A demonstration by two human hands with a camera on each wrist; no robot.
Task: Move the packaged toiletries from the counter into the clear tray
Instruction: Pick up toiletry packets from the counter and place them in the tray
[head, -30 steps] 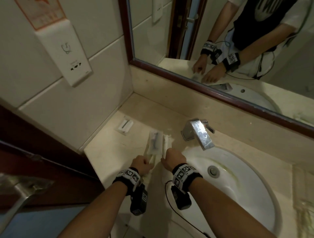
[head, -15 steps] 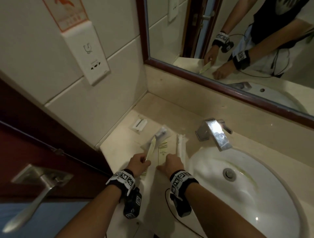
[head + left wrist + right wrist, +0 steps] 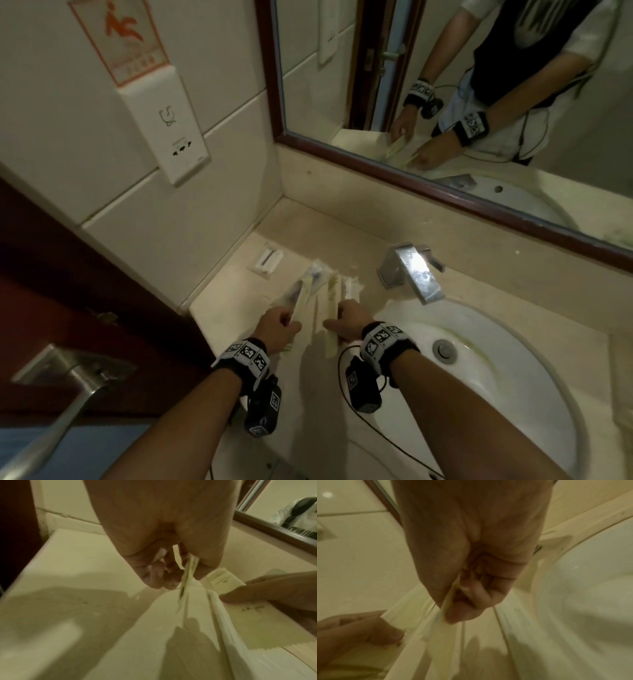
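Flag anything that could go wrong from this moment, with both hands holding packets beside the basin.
1. The left hand only pinches its thin pale sachets by one edge; one might slip out.
2. The right hand holds its flat cream packet beside the white basin; dropped, it may land inside.

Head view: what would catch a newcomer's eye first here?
Two hands, left hand and right hand, each pinch flat packaged toiletries on end over the counter left of the sink. Behind them stand a shiny faucet and a mirror reflecting the person.
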